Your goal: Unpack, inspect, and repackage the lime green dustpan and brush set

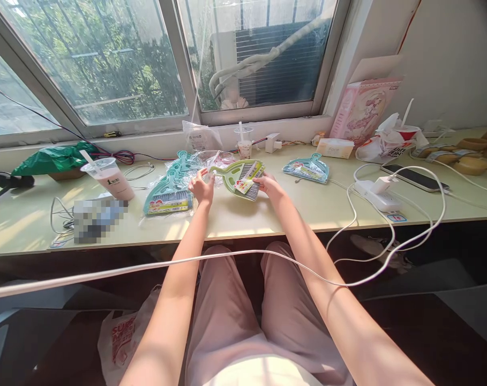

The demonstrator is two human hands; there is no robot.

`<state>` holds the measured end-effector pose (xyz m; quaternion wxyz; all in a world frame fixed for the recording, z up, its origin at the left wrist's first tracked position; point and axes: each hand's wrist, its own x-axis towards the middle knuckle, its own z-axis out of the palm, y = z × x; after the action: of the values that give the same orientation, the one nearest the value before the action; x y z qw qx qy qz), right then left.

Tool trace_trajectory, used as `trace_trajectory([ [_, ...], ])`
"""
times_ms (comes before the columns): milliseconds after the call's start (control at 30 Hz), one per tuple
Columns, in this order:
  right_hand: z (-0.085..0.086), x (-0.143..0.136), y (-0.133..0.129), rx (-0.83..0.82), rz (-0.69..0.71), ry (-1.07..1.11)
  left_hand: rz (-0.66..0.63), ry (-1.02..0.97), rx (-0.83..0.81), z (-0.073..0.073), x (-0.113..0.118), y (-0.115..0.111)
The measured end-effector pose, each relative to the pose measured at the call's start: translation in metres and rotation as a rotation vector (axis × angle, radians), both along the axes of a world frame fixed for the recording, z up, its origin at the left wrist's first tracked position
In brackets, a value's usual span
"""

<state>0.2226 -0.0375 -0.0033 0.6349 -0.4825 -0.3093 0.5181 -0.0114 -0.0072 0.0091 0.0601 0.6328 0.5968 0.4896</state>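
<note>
A green dustpan (232, 177) with a brush and a printed label is held above the table at the middle. My left hand (202, 186) is closed at its handle end. On the other side, my right hand (269, 185) pinches the label and brush edge. Left of my left hand lie several teal dustpan and brush sets (169, 193) in clear plastic. One more teal set (307, 169) rests farther right on the table.
A drink cup (112, 179) stands at the left, another cup (244, 142) near the window. A power strip (377, 197) and phone (414, 178) lie at the right. A white cable (243, 252) crosses in front of my forearms.
</note>
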Motion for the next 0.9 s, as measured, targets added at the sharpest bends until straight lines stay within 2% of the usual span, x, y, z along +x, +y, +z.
trace_trajectory([
  [167,-0.002,0.000,0.003,0.036,0.036,-0.002,-0.019,0.050,0.048,-0.007,-0.002,0.000],
  [400,-0.002,-0.011,0.002,0.084,-0.074,-0.020,-0.276,0.089,0.173,-0.014,0.001,-0.001],
  [533,-0.004,-0.020,-0.002,0.170,0.056,-0.038,-0.224,0.104,0.257,-0.014,0.003,-0.004],
  [600,-0.006,-0.024,-0.003,0.207,0.131,-0.054,-0.239,0.104,0.258,-0.014,0.004,-0.004],
  [667,-0.008,-0.027,-0.003,0.246,0.140,-0.054,-0.320,0.127,0.248,-0.014,0.006,-0.004],
  [767,-0.011,-0.029,0.000,0.289,0.058,-0.018,-0.472,0.170,0.254,-0.013,0.011,-0.009],
  [833,-0.012,-0.028,0.003,0.296,-0.007,0.018,-0.461,0.124,0.296,-0.011,0.014,-0.014],
  [900,-0.012,-0.029,0.005,0.300,-0.047,0.044,-0.324,-0.055,0.337,-0.007,0.014,-0.017],
])
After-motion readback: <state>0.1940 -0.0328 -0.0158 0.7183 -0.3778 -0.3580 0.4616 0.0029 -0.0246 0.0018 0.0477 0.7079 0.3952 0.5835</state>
